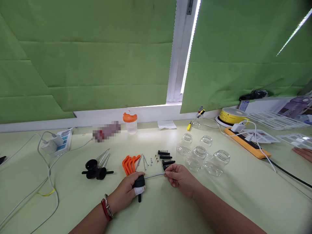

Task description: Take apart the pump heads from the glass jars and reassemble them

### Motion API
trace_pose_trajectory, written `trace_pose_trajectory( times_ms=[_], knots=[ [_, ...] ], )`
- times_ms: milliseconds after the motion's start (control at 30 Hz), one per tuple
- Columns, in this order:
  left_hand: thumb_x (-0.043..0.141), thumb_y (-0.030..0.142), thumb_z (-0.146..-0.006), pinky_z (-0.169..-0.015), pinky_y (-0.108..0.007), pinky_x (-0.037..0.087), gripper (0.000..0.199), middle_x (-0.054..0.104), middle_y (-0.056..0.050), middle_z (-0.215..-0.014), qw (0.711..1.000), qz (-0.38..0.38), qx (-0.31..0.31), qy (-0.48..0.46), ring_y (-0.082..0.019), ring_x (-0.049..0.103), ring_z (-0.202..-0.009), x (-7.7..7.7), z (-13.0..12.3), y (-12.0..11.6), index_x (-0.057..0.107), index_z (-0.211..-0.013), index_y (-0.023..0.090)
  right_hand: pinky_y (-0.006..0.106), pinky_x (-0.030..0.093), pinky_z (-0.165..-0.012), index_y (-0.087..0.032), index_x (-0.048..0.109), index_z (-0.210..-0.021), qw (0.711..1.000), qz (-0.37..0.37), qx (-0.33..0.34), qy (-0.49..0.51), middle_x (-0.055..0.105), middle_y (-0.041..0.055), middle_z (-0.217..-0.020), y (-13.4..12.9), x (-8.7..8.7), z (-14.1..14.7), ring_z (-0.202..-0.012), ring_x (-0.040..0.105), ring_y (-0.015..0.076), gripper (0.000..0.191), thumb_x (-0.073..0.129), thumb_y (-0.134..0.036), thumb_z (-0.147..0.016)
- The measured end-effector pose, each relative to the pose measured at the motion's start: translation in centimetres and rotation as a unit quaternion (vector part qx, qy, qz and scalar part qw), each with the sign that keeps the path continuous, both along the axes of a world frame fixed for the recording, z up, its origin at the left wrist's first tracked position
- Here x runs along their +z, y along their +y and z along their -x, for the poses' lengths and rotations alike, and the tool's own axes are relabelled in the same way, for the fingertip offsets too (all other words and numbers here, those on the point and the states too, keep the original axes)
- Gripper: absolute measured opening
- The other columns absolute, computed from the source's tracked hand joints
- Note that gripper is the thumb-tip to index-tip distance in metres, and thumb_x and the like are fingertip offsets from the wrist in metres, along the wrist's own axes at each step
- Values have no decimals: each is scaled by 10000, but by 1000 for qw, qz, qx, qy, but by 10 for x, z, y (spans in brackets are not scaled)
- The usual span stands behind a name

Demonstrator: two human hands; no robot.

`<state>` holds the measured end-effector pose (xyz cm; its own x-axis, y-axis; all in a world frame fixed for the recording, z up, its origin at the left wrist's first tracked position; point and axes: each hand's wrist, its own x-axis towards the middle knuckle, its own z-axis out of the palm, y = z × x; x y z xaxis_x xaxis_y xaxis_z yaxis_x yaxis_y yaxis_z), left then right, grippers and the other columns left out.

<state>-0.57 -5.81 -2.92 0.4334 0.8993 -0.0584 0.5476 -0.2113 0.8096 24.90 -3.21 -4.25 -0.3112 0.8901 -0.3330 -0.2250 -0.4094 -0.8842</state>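
Note:
My left hand (129, 190), with white tape round one finger, grips a round black plastic cap (139, 182) from which a thin metal rod (155, 175) sticks out to the right. The fingers of my right hand (179, 178) pinch the rod's far end. Just beyond my left hand lie several orange curved handles (130, 164) and loose metal rods (145, 161). Small nuts and brass bits (156, 159) sit beside several black spring pieces (167, 157). Further left are more black caps with rods (96, 170). Several clear glass jars (198, 157) stand beyond my right hand.
An orange-lidded cup (130, 123) and a white paper (167, 125) are at the back. A white power strip (63, 141) with cables is left, an orange power strip (248, 143) right. Another person's hand (303, 153) rests at the right edge.

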Motion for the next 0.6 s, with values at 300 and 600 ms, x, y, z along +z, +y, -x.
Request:
trace_pose_trajectory(
  times_ms=[300,600],
  knots=[
    [550,341,-826,-922,-320,420,381,604,-50,-1114,1000,10,7,1,-213,546,-1028,1,0,0,535,-1185,215,206,271,-415,-150,564,-725,1000,-18,-8,-15,575,-29,-550,1,-3,0,-399,406,50,287,766,-305,-594],
    [556,339,-821,-931,-319,417,386,606,-44,-1128,1000,10,10,-2,-214,546,-1041,1,0,0,541,-1189,228,199,273,-401,-153,569,-751,999,-19,-7,-46,626,3,-653,2,-3,-1,-420,413,48,253,726,-306,-624]
  ],
)
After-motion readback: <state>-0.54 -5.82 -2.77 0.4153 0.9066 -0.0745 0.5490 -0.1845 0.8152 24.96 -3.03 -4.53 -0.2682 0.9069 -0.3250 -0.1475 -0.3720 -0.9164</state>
